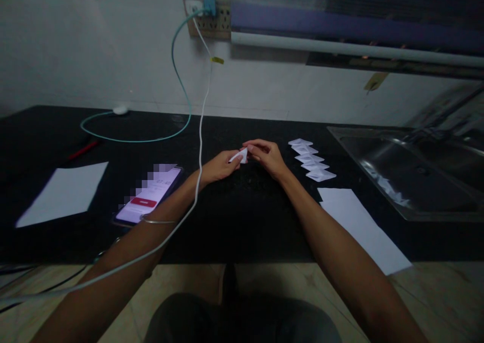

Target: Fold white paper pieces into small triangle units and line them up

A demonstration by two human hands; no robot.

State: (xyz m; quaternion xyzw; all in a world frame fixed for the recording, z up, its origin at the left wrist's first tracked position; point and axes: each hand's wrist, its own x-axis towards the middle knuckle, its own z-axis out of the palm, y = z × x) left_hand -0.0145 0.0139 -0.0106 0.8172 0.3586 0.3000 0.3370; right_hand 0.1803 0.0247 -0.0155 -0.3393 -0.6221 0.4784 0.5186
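Both my hands meet over the middle of the black counter (242, 217). My left hand (218, 167) and my right hand (266, 156) pinch a small folded piece of white paper (239, 156) between their fingertips, just above the counter. To the right of my right hand lies a row of several similar small folded paper pieces (310, 160). A white sheet of paper (361, 228) lies by my right forearm, overhanging the front edge.
A lit phone (150, 196) lies left of my left arm with a white cable (200, 136) running to a wall socket (207, 17). Another white sheet (64, 191) lies far left. A green cable (132, 136) loops behind. A steel sink (408, 171) is at right.
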